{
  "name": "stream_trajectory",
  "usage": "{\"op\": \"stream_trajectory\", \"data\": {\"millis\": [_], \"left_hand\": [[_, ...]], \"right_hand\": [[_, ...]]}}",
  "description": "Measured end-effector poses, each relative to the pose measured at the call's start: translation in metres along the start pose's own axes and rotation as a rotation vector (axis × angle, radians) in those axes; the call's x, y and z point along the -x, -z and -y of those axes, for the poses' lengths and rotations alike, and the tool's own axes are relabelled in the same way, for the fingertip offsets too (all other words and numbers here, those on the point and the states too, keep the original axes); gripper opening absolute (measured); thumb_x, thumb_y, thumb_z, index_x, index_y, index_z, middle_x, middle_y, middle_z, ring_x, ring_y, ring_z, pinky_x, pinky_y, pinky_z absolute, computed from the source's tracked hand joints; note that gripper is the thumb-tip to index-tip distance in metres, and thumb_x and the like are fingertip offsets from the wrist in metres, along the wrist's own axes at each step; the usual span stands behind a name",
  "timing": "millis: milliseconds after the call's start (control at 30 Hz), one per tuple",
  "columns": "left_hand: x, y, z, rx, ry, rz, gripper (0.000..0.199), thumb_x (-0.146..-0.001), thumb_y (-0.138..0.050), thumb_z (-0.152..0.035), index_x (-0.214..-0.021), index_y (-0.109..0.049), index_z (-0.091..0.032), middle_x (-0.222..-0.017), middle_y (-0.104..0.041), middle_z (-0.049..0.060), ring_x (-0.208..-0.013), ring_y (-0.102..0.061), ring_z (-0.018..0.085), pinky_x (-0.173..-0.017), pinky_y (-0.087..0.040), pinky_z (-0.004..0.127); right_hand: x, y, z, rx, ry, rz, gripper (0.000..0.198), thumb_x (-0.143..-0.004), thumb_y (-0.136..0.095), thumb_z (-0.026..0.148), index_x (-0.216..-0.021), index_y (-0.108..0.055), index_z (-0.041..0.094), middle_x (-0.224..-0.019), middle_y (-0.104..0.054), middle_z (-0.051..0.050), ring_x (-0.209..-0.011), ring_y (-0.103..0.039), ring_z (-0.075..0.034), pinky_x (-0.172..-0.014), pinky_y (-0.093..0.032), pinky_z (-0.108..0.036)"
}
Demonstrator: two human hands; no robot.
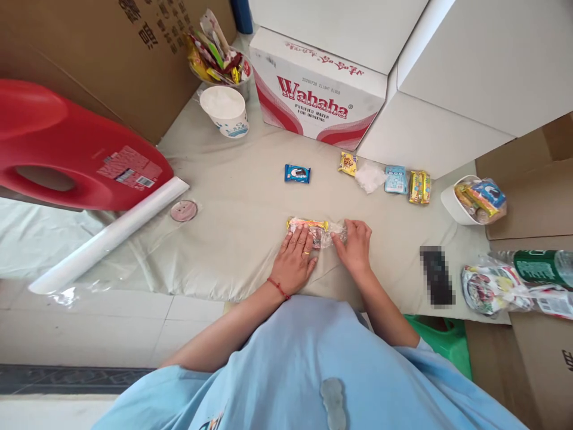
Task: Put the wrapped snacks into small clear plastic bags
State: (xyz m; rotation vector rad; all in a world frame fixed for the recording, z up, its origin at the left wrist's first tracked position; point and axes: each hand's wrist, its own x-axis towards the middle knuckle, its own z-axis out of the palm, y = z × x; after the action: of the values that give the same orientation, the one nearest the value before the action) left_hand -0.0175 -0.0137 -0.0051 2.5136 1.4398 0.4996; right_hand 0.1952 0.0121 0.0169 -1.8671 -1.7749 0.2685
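Observation:
My left hand (pixel 294 263) lies flat with its fingers outstretched, pressing on a small bundle of snack packets (pixel 316 237) on the cloth. One packet in the bundle has a yellow edge, and part of the bundle is hidden under my fingers. Clear plastic film (pixel 335 232) extends from the bundle's right side. My right hand (pixel 356 246) has its fingers curled and holds the film's right end, thumb toward the bundle. Beyond both hands sits a blue cookie packet (pixel 297 174), apart from them.
Behind are a yellow packet (pixel 348 163), crumpled film (pixel 370 177), a light-blue packet (pixel 396 180), yellow packets (pixel 419 187) and a Wahaha box (pixel 317 89). A white snack bowl (pixel 452 202) stands right; a film roll (pixel 111 236), red jug (pixel 85 143) and paper cup (pixel 226 113) are left.

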Motion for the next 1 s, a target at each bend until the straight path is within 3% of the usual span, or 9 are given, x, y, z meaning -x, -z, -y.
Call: {"op": "stream_trajectory", "data": {"millis": [100, 200, 267, 333, 467, 600, 767, 900, 1000], "left_hand": [[-0.001, 0.001, 0.0, 0.006, 0.001, 0.006, 0.068, -0.104, -0.047, -0.038, -0.163, -0.034, -0.008, -0.172, -0.03, 0.02, -0.164, -0.021, 0.029, -0.133, -0.022, 0.048], [-0.001, 0.001, 0.001, 0.031, 0.002, 0.002, 0.067, -0.104, -0.047, -0.036, -0.163, -0.035, -0.009, -0.172, -0.03, 0.019, -0.163, -0.022, 0.029, -0.133, -0.023, 0.048], [-0.001, -0.001, 0.002, 0.05, 0.001, -0.003, 0.066, -0.104, -0.047, -0.034, -0.164, -0.034, -0.01, -0.172, -0.03, 0.019, -0.163, -0.023, 0.029, -0.133, -0.024, 0.049], [-0.001, -0.003, 0.002, 0.066, -0.006, -0.012, 0.066, -0.103, -0.047, -0.031, -0.164, -0.032, -0.01, -0.172, -0.03, 0.018, -0.163, -0.022, 0.029, -0.132, -0.025, 0.05], [-0.001, -0.011, 0.003, 0.123, -0.007, -0.015, 0.065, -0.103, -0.045, -0.028, -0.163, -0.033, -0.007, -0.17, -0.034, 0.021, -0.163, -0.022, 0.03, -0.132, -0.026, 0.053], [-0.001, -0.014, 0.012, 0.296, 0.0, -0.035, 0.061, -0.1, -0.048, -0.024, -0.158, -0.043, -0.008, -0.165, -0.043, 0.023, -0.162, -0.026, 0.034, -0.131, -0.028, 0.06], [0.01, -0.001, 0.038, 0.753, -0.017, -0.259, 0.055, -0.086, -0.052, -0.012, -0.14, -0.062, -0.02, -0.154, -0.058, 0.015, -0.156, -0.04, 0.031, -0.127, -0.036, 0.062], [0.022, 0.013, 0.054, 1.016, 0.197, -0.534, 0.034, -0.083, -0.055, -0.01, -0.11, -0.069, -0.025, -0.129, -0.071, 0.008, -0.142, -0.056, 0.028, -0.12, -0.046, 0.057], [0.033, 0.021, 0.061, 0.981, 0.318, -0.58, 0.019, -0.084, -0.06, -0.013, -0.097, -0.069, -0.024, -0.113, -0.072, 0.006, -0.125, -0.065, 0.026, -0.113, -0.051, 0.051]], "right_hand": [[-0.002, 0.001, -0.003, -0.079, -0.035, 0.064, 0.023, -0.09, -0.063, 0.037, -0.102, -0.072, 0.019, -0.12, -0.06, -0.016, -0.12, -0.052, -0.033, -0.108, -0.047, -0.053], [-0.011, 0.012, 0.001, -0.27, -0.151, 0.1, 0.023, -0.09, -0.061, 0.042, -0.094, -0.068, 0.021, -0.106, -0.064, -0.01, -0.093, -0.061, -0.024, -0.087, -0.055, -0.04], [-0.02, 0.02, 0.012, -0.375, -0.228, 0.176, 0.026, -0.09, -0.062, 0.048, -0.092, -0.065, 0.022, -0.088, -0.065, -0.003, -0.072, -0.058, -0.018, -0.07, -0.051, -0.032], [-0.031, 0.022, 0.031, -0.405, -0.222, 0.243, 0.026, -0.091, -0.063, 0.048, -0.09, -0.064, 0.023, -0.075, -0.063, 0.002, -0.063, -0.053, -0.016, -0.063, -0.046, -0.028], [-0.046, 0.003, 0.079, -0.183, -0.004, 0.351, 0.012, -0.095, -0.059, 0.031, -0.092, -0.066, 0.022, -0.085, -0.068, -0.001, -0.077, -0.062, -0.018, -0.075, -0.048, -0.029], [-0.046, -0.028, 0.109, 0.153, 0.112, 0.499, 0.021, -0.102, -0.05, 0.024, -0.104, -0.07, 0.019, -0.109, -0.067, -0.012, -0.09, -0.066, -0.024, -0.083, -0.05, -0.035], [-0.031, -0.04, 0.101, 0.009, 0.259, 0.461, 0.035, -0.108, -0.039, 0.026, -0.129, -0.067, 0.018, -0.117, -0.062, -0.013, -0.108, -0.063, -0.024, -0.098, -0.051, -0.037], [-0.009, -0.04, 0.092, 0.094, 0.374, 0.405, 0.055, -0.104, -0.056, 0.043, -0.15, -0.054, 0.014, -0.135, -0.058, -0.02, -0.122, -0.053, -0.033, -0.108, -0.046, -0.048], [0.005, -0.041, 0.091, 0.217, 0.394, 0.437, 0.076, -0.095, -0.069, 0.053, -0.157, -0.047, 0.015, -0.147, -0.053, -0.022, -0.124, -0.05, -0.037, -0.107, -0.045, -0.052]]}}
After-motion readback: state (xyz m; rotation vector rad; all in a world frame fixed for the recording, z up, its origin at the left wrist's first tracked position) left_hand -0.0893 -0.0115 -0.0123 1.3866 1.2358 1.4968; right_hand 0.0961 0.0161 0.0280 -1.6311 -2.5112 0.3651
